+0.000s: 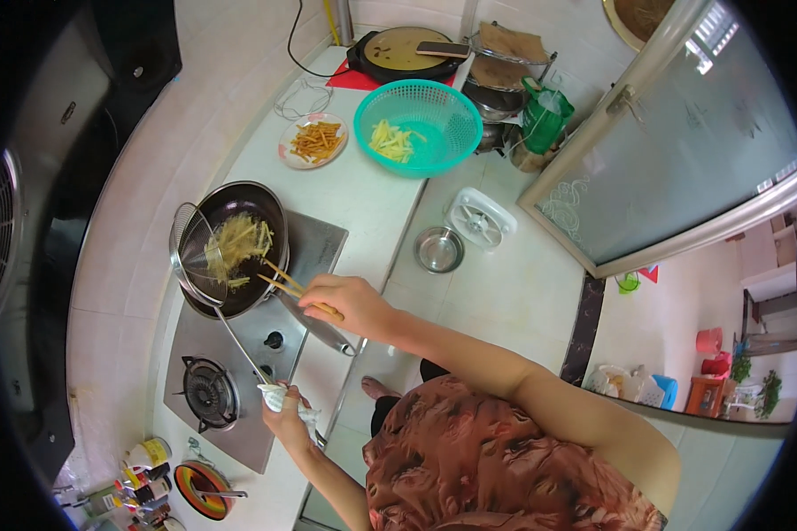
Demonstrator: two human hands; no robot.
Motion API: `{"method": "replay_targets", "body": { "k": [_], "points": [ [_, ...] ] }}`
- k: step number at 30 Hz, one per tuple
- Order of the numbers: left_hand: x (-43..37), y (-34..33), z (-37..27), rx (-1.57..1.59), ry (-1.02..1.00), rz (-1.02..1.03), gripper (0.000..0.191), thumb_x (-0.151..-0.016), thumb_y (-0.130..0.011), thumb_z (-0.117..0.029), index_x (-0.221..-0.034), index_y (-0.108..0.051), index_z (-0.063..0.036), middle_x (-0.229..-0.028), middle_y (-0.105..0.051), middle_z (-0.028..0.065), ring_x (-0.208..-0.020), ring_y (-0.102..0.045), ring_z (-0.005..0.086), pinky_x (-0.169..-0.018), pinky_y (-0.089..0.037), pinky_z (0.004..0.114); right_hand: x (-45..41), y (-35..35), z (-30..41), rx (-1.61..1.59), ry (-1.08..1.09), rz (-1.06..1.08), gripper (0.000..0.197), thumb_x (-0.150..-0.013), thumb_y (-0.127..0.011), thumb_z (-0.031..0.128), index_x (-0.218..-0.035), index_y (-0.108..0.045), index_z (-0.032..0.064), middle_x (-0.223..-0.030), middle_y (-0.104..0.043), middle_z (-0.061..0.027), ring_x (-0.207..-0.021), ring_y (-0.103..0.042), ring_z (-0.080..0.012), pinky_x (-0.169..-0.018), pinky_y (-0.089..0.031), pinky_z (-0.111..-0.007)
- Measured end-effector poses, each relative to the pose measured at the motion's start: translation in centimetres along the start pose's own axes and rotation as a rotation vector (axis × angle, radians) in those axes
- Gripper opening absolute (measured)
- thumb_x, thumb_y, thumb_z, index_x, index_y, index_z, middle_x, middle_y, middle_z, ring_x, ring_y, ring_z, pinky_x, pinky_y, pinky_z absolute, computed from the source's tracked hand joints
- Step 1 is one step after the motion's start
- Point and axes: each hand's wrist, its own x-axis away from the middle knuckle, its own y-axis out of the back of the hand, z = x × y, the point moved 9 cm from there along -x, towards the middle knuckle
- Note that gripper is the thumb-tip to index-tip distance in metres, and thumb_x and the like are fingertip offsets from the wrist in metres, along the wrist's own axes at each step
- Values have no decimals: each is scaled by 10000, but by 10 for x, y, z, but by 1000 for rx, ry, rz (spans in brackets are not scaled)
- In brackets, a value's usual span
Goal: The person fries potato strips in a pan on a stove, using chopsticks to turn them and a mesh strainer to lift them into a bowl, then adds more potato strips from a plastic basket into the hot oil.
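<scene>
My right hand (347, 306) grips a pair of wooden chopsticks (285, 279), their tips reaching over the near rim of a dark wok (275, 206). Potato strips (240, 240) bubble in oil inside it. With my left hand (289, 419) I hold the long handle of a wire-mesh skimmer (194, 247), a white cloth (275, 397) wrapped around the grip. The skimmer's basket overlaps the wok's left side; whether it touches the rim I cannot tell. Below my right hand, the wok's handle (329, 334) extends past the stove (319, 242).
Fried strips lie on a plate (285, 147) beside a turquoise colander (448, 156) holding pale strips. An electric griddle (398, 50) stands behind them. The unused burner (209, 395), a striped bowl (184, 474) and several bottles (147, 455) are at lower left. A metal basin (440, 250) sits on the floor.
</scene>
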Motion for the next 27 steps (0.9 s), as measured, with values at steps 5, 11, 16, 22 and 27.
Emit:
{"method": "replay_targets", "body": {
  "k": [5,11,16,22,27],
  "points": [
    [-11,28,-11,-54,3,75,222,-776,-633,23,-986,-566,-4,-758,-556,53,-532,-510,129,-471,-429,261,7,-23,12,27,-23,-82,119,-827,-694,101,-919,-653,38,-846,-619,-84,-679,-617,-282,-615,-492,-347],
    [-21,62,-12,-49,35,125,219,-782,-622,11,-994,-568,7,-745,-555,54,-532,-511,125,-476,-423,252,18,-47,21,13,-149,-149,109,-865,-673,92,-950,-665,25,-867,-632,-97,-773,-617,-246,-675,-495,-329],
    [-24,71,-20,-74,25,159,217,-779,-653,-16,-985,-587,0,-733,-566,44,-549,-530,127,-507,-435,257,20,-55,32,29,-101,-199,128,-855,-677,136,-924,-656,30,-841,-609,-120,-718,-613,-293,-642,-488,-349],
    [-26,70,-27,-30,12,171,232,-768,-647,-20,-993,-594,6,-743,-586,41,-547,-547,126,-508,-443,264,11,-56,43,81,-74,-171,121,-826,-696,82,-912,-641,18,-833,-606,-121,-729,-609,-291,-657,-493,-340],
    [-23,71,-29,-33,38,133,215,-772,-635,-17,-984,-595,-6,-744,-582,34,-564,-548,120,-514,-444,262,-2,-59,34,66,-157,-160,92,-839,-672,55,-904,-631,5,-841,-609,-122,-741,-611,-284,-665,-489,-336]
  ]
}}
